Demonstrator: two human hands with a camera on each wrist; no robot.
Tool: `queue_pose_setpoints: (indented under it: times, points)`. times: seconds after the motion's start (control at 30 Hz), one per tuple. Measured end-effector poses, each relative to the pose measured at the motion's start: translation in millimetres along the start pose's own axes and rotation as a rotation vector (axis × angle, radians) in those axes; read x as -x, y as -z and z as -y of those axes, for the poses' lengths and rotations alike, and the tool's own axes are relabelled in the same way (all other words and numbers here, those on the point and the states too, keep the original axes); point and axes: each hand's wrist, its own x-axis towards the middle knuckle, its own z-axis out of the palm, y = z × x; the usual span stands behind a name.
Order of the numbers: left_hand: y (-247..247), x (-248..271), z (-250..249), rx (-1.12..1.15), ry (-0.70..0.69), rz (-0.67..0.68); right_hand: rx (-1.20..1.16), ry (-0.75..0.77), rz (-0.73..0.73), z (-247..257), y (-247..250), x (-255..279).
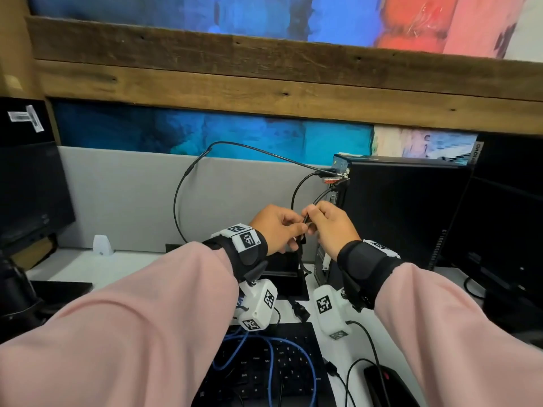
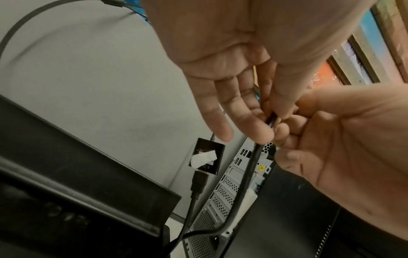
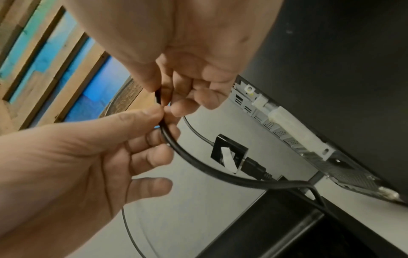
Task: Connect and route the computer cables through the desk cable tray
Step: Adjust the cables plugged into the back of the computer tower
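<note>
Both hands meet behind the black PC tower (image 1: 405, 215), above the black cable tray (image 1: 282, 274). My left hand (image 1: 289, 232) pinches a thick black cable (image 2: 247, 174) between thumb and fingers. My right hand (image 1: 313, 220) pinches the same black cable (image 3: 198, 165) just above, fingers curled round it. In the wrist views the cable curves down from the left hand (image 2: 268, 122) and right hand (image 3: 164, 102) toward the tray (image 3: 287, 218). Other thin black cables (image 1: 188, 183) loop from the tower's top rear ports along the grey partition.
A black plug (image 2: 198, 183) hangs from a small black box (image 2: 206, 160) on the partition. A keyboard (image 1: 264, 374) with a blue cable (image 1: 271, 356), a loose power plug (image 1: 299, 311) and a mouse (image 1: 385, 386) lie near me. Monitors stand at the left (image 1: 29, 195) and right (image 1: 505, 230).
</note>
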Motion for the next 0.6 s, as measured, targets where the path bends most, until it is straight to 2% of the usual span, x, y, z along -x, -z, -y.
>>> queue_pose_setpoints:
  times: [0.13,0.27,0.33,0.47,0.6]
  points:
    - [9,-9,2,-0.114,0.106,0.055,0.06,0.03,0.027,-6,0,2]
    - [12,-31,12,-0.089,0.182,-0.142,0.237,0.027,0.099,-15,-2,8]
    - [10,-43,12,0.016,0.21,-0.175,0.315,-0.012,0.096,-24,-2,4]
    - [5,-68,8,0.239,0.232,-0.093,0.411,-0.056,0.11,-34,0,-16]
    - [4,-75,2,0.439,0.262,-0.158,0.498,-0.04,0.119,-28,-5,-40]
